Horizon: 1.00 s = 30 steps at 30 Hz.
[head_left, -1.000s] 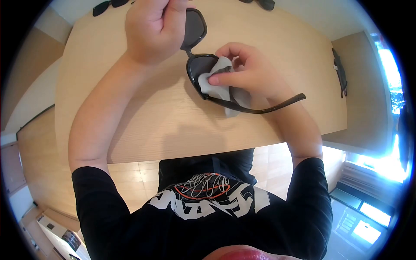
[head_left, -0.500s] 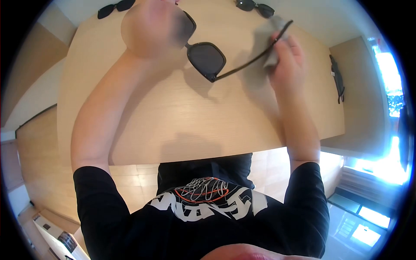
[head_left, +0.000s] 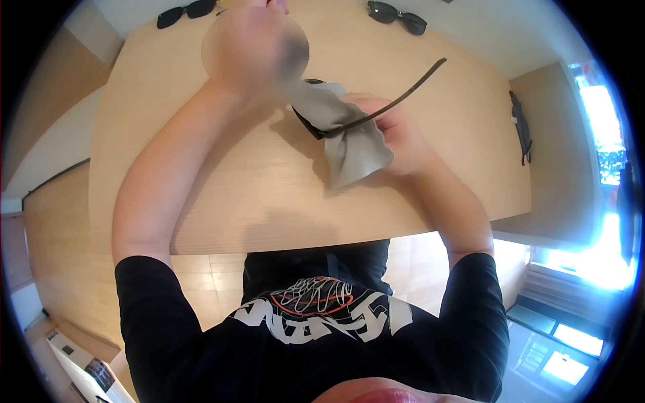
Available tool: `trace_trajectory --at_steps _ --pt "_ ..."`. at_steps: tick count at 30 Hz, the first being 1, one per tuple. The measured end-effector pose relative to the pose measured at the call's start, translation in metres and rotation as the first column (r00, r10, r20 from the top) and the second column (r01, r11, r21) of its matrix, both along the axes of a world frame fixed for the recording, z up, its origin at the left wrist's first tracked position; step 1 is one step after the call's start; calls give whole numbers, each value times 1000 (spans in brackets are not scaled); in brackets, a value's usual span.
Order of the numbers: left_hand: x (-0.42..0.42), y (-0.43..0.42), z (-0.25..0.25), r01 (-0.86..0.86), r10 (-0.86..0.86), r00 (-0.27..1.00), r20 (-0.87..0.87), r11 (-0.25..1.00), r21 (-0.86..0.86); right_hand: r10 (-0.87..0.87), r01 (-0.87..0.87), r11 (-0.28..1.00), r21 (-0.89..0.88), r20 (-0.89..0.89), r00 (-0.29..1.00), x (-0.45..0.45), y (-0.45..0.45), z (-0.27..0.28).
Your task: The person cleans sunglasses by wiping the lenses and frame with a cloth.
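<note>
A pair of dark sunglasses (head_left: 309, 126) is held above the wooden table, one temple pointing up to the right. My left hand (head_left: 250, 43) grips the sunglasses at their far side; a blurred patch covers most of that hand and the nearer lens. A grey cloth (head_left: 359, 158) is in my right hand (head_left: 395, 134), whose fingers are closed around it. The cloth lies over the other lens and hides most of it, with a loose end hanging below. The free temple passes in front of my right fingers.
Two other pairs of sunglasses lie along the far side of the table (head_left: 269, 201): one pair (head_left: 187, 12) at left, another pair (head_left: 396, 18) at right. A dark folded object (head_left: 521, 127) is at the right edge. Bright windows stand beyond it.
My right hand has moved left and toward me with the cloth, from beside the temple tip onto the lens. The cloth now covers that lens. My left hand has barely shifted.
</note>
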<state>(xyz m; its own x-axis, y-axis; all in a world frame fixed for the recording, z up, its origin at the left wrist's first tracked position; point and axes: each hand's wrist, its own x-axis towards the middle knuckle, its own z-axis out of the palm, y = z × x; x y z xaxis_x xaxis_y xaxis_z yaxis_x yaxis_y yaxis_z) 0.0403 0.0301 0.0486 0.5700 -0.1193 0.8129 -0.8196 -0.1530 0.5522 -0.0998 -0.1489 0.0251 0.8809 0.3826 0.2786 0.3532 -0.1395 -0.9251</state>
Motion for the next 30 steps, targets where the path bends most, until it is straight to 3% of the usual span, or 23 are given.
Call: trace_trajectory --at_steps 4,7,9,10,11,12,13,16,18,22,25,28,30 --pt "10 1 -9 75 -83 981 -176 996 -51 -215 216 976 -25 16 976 -7 10 11" --pt "26 3 -21 268 -348 830 -435 934 -235 -262 259 964 65 29 965 -5 -2 12" --pt "41 7 -32 258 -240 938 -249 965 43 -287 287 950 120 -18 958 -3 -11 10" --pt "40 5 -37 373 -357 872 -335 928 -19 -320 318 937 144 -14 947 -2 -13 11" --pt "39 3 -41 465 -458 786 -414 881 -92 -353 350 922 169 -12 936 -2 -13 12" --pt "24 1 -45 570 -685 461 -564 716 -403 -387 381 904 195 -11 922 -1 -14 13" --pt "9 -1 -45 515 -829 62 -556 504 -693 -371 362 897 253 -12 929 0 -15 13" --pt "-35 -11 -31 650 -847 -126 -516 323 -688 -352 320 868 380 15 936 4 -16 9" --pt "-40 -12 -29 595 -858 -113 -501 345 -726 -388 329 851 410 66 919 4 -13 6" --pt "-35 -13 -39 574 -865 -121 -486 339 -746 -310 294 811 505 -55 949 -4 -5 5" --pt "-37 -13 -34 591 -870 -119 -478 325 -739 -269 269 843 465 -68 961 -4 -11 9" --pt "-36 -12 -31 608 -872 -94 -481 333 -721 -344 356 837 415 -108 933 -2 -14 7" --pt "-34 -11 -30 618 -872 -73 -483 341 -709 -413 396 832 389 -44 910 -2 -14 12"
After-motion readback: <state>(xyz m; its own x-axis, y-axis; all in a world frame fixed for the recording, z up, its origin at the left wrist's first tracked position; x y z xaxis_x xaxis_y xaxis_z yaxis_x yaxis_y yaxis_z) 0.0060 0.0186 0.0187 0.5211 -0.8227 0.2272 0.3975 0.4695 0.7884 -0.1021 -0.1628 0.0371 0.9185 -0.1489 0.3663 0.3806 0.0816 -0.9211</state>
